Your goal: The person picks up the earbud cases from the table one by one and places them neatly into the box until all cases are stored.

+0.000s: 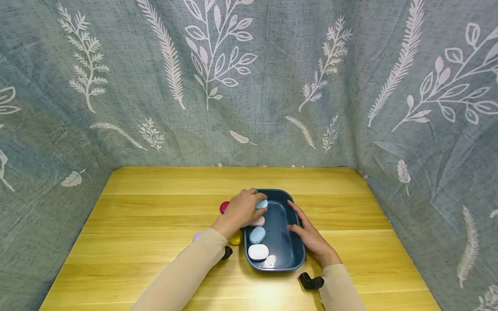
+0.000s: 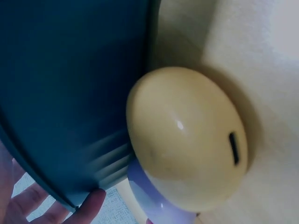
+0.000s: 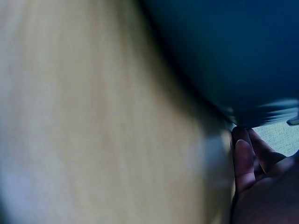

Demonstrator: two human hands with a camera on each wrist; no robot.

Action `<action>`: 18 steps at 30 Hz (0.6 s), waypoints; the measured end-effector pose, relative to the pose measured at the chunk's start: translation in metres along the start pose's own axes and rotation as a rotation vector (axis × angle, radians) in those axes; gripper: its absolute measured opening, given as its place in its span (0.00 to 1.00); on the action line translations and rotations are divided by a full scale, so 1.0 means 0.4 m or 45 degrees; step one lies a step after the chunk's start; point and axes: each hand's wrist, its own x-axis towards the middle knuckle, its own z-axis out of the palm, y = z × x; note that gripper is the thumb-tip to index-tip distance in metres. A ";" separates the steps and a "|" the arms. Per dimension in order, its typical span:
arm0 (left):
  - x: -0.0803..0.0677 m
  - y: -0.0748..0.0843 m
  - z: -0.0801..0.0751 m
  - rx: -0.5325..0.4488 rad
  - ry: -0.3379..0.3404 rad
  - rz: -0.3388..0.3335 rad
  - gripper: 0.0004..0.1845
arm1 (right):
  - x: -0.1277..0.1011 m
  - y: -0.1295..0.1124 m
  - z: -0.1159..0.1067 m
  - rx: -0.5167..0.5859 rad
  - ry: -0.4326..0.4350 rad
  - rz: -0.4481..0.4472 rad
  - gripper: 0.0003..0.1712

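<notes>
Holding light-blue case (image 1: 262, 203) over far-left corner of dark blue tray (image 1: 285, 248), left hand (image 1: 242, 210) fingers curled round it. Right hand (image 1: 309, 233) rests on tray's right rim, fingers straight, steadying. Inside tray already: pink case (image 1: 258, 221), blue case (image 1: 257, 234), white case (image 1: 258, 252), lined along left side. Outside on table (image 1: 155, 216), just beside tray: red case (image 1: 224, 207), yellow case (image 2: 187, 140), purple case (image 2: 149, 196); probably about half sorted. Wrist views blurred. Yellow wood table, grey leaf-print curtain (image 1: 249, 77) around.
</notes>
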 end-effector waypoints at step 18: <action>0.012 0.006 0.024 0.234 -0.017 0.021 0.23 | -0.001 -0.001 0.000 -0.007 0.006 -0.005 0.43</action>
